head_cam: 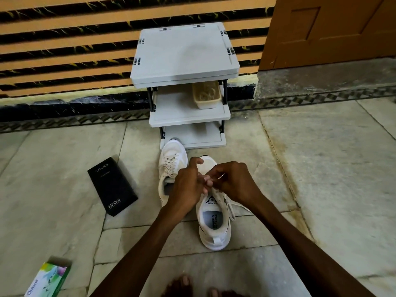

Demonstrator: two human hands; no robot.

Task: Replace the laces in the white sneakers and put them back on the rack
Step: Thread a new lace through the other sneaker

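Over the near sneaker (214, 229), right hand (234, 183) pinching the lace (231, 209) — left hand (185, 186) alongside, grip unclear

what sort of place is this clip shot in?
Probably a home entryway or hallway: a small grey shoe rack stands against the striped wall, a wooden door is beside it, and the floor is stone tile.
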